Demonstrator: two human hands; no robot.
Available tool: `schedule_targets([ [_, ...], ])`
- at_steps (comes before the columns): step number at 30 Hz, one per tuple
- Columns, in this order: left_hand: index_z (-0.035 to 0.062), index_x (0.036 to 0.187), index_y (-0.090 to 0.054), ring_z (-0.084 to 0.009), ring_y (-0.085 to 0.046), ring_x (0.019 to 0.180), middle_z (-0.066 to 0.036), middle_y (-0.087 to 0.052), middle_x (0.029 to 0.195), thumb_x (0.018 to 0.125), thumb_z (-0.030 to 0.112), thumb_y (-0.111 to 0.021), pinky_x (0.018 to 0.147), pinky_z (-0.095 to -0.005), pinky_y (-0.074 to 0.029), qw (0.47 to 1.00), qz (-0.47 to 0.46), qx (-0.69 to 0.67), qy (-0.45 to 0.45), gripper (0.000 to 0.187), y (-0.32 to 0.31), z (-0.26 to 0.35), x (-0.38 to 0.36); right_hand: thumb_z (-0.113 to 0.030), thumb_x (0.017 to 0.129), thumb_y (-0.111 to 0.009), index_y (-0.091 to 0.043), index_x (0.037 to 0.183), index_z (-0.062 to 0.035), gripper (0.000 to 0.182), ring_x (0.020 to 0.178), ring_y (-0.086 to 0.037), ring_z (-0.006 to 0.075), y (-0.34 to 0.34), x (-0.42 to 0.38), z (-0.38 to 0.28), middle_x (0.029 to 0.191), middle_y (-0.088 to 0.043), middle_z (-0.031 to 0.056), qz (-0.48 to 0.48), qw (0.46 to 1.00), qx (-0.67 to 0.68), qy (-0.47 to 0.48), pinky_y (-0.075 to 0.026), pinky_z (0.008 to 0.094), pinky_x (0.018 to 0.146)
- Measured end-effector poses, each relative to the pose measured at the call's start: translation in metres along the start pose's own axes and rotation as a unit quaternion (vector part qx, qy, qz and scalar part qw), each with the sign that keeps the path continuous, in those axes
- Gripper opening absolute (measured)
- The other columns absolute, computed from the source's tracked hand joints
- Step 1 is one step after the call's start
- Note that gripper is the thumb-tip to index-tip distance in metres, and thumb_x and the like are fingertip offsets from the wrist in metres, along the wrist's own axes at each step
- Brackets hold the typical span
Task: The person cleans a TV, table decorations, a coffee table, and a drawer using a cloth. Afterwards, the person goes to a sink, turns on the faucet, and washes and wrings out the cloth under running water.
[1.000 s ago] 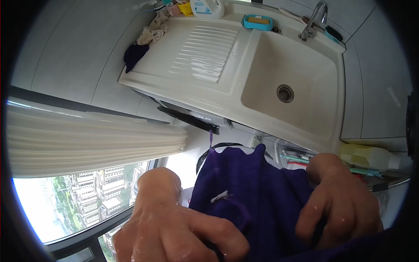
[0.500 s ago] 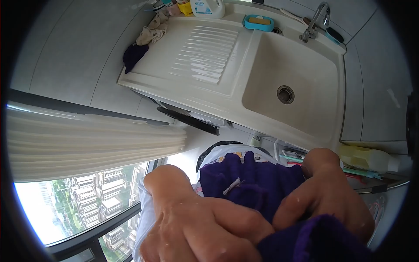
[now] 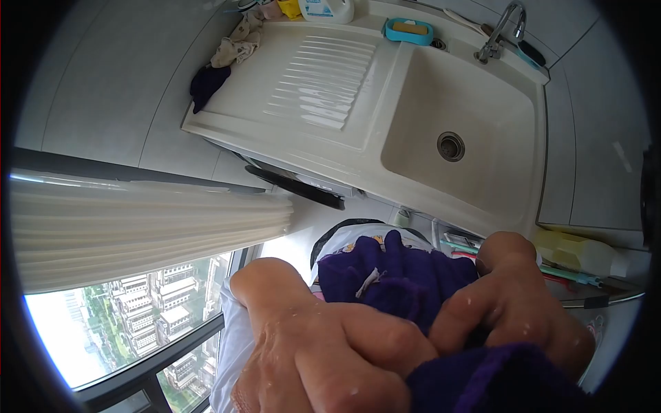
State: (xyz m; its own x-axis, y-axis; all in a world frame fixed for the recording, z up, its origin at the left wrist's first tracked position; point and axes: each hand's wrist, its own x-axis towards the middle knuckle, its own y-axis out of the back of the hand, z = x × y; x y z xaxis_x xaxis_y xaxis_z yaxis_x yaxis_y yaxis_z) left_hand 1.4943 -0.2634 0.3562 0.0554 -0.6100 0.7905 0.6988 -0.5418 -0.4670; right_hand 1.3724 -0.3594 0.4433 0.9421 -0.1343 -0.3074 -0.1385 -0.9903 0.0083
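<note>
A dark purple cloth garment (image 3: 441, 282) is bunched in front of my body, with a small white tag (image 3: 370, 282) showing on it. My left hand (image 3: 323, 344) is closed, fingers curled onto the cloth at its lower edge. To its right, my right hand (image 3: 513, 310) also grips the garment, with the thumb side turned towards the left hand. The two hands are close together, and a hemmed fold of the purple cloth comes up in front of them at the bottom. Wet spots glisten on both hands. Most fingertips are hidden by the cloth and by the hands themselves.
Ahead is a white sink (image 3: 475, 186) with a tap (image 3: 492, 45) and a ribbed washboard (image 3: 323, 79). A blue soap dish (image 3: 407, 32), a detergent bottle (image 3: 327, 9) and small cloths (image 3: 237, 41) lie along its edges. A window (image 3: 138, 323) is at left.
Both hands keep their hold on the purple garment and have shifted only slightly. The cloth between them has moved a little, and the view has tilted slightly.
</note>
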Motion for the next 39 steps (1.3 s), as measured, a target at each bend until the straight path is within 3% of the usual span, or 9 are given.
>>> schedule_targets([
  [4, -0.0002, 0.124, -0.043, -0.0243, -0.049, 0.110, -0.013, -0.053, 0.118, 0.073, 0.000, -0.054, 0.098, -0.0349, -0.034, 0.998, 0.046, 0.034, 0.014, 0.052, 0.011, 0.004, -0.001, -0.009, 0.074, -0.065, -0.047, 0.105, 0.0001, 0.037, 0.074, -0.054, 0.0123, 0.029, -0.008, 0.066, 0.086, -0.054, 0.0053, -0.017, 0.999, 0.036, 0.002, -0.045, 0.0267, 0.069],
  [7, -0.0003, 0.128, -0.042, -0.0241, -0.049, 0.112, -0.013, -0.052, 0.120, 0.072, -0.002, -0.053, 0.101, -0.0348, -0.033, 0.988, 0.117, 0.084, 0.047, 0.057, 0.034, 0.004, -0.004, -0.014, 0.076, -0.063, -0.043, 0.115, 0.0020, 0.047, 0.089, -0.054, 0.0174, 0.038, 0.023, 0.118, 0.101, -0.054, 0.0100, -0.062, 0.937, 0.262, 0.223, -0.044, 0.0309, 0.080],
  [14, 0.0004, 0.134, -0.041, -0.0221, -0.047, 0.120, -0.012, -0.052, 0.124, 0.069, -0.004, -0.050, 0.105, -0.0347, -0.032, 0.936, 0.293, 0.122, 0.153, 0.065, 0.104, -0.007, -0.022, -0.025, 0.087, -0.053, -0.034, 0.133, 0.0026, 0.057, 0.116, -0.050, 0.0265, 0.069, 0.090, 0.162, 0.124, -0.051, 0.0172, -0.020, 0.824, 0.434, 0.363, -0.041, 0.0400, 0.097],
  [20, 0.0022, 0.133, -0.042, -0.0208, -0.051, 0.115, -0.010, -0.053, 0.123, 0.071, 0.000, -0.049, 0.101, -0.0354, -0.037, 0.914, 0.338, 0.161, 0.154, 0.062, 0.119, -0.002, -0.017, -0.037, 0.097, -0.035, -0.039, 0.132, 0.0009, 0.052, 0.119, -0.048, 0.0289, 0.088, 0.105, 0.177, 0.129, -0.049, 0.0154, 0.062, 0.798, 0.476, 0.365, -0.037, 0.0438, 0.100],
  [30, 0.0024, 0.128, -0.046, -0.0182, -0.056, 0.108, -0.007, -0.058, 0.117, 0.079, 0.010, -0.052, 0.094, -0.0345, -0.044, 0.894, 0.389, 0.081, 0.208, 0.050, 0.148, -0.004, -0.023, -0.050, 0.095, -0.033, -0.045, 0.127, 0.0001, 0.061, 0.119, -0.048, 0.0288, 0.117, 0.106, 0.191, 0.128, -0.051, 0.0150, 0.033, 0.784, 0.486, 0.386, -0.035, 0.0428, 0.103],
  [33, 0.0023, 0.122, -0.053, -0.0147, -0.060, 0.099, -0.005, -0.062, 0.109, 0.087, 0.008, -0.052, 0.089, -0.0289, -0.046, 0.845, 0.355, 0.332, 0.223, 0.035, 0.160, -0.020, -0.022, -0.057, 0.093, -0.033, -0.046, 0.127, -0.0007, 0.067, 0.119, -0.048, 0.0274, 0.120, 0.114, 0.196, 0.127, -0.051, 0.0152, 0.028, 0.791, 0.493, 0.361, -0.035, 0.0408, 0.103],
  [37, 0.0043, 0.122, -0.050, -0.0123, -0.059, 0.098, -0.004, -0.060, 0.110, 0.094, 0.016, -0.049, 0.087, -0.0256, -0.048, 0.906, 0.344, -0.033, 0.246, 0.030, 0.154, -0.091, -0.028, -0.067, 0.087, -0.033, -0.054, 0.117, -0.0042, 0.073, 0.109, -0.055, 0.0238, 0.093, 0.150, 0.206, 0.114, -0.058, 0.0124, 0.105, 0.796, 0.550, 0.230, -0.041, 0.0361, 0.098],
  [38, 0.0053, 0.112, -0.055, -0.0091, -0.058, 0.089, -0.001, -0.061, 0.099, 0.094, 0.015, -0.050, 0.081, -0.0226, -0.047, 0.893, 0.368, -0.081, 0.246, 0.021, 0.157, -0.112, -0.030, -0.066, 0.088, -0.034, -0.058, 0.100, -0.0080, 0.064, 0.096, -0.059, 0.0203, 0.097, 0.165, 0.220, 0.099, -0.061, 0.0080, -0.001, 0.837, 0.435, 0.333, -0.046, 0.0340, 0.089],
  [39, 0.0053, 0.111, -0.056, -0.0087, -0.058, 0.088, -0.001, -0.061, 0.098, 0.094, 0.015, -0.050, 0.080, -0.0224, -0.047, 0.884, 0.385, -0.107, 0.242, 0.020, 0.162, -0.125, -0.033, -0.065, 0.088, -0.035, -0.058, 0.096, -0.0087, 0.061, 0.094, -0.059, 0.0196, 0.092, 0.167, 0.218, 0.095, -0.061, 0.0073, 0.066, 0.832, 0.474, 0.280, -0.047, 0.0342, 0.087],
])
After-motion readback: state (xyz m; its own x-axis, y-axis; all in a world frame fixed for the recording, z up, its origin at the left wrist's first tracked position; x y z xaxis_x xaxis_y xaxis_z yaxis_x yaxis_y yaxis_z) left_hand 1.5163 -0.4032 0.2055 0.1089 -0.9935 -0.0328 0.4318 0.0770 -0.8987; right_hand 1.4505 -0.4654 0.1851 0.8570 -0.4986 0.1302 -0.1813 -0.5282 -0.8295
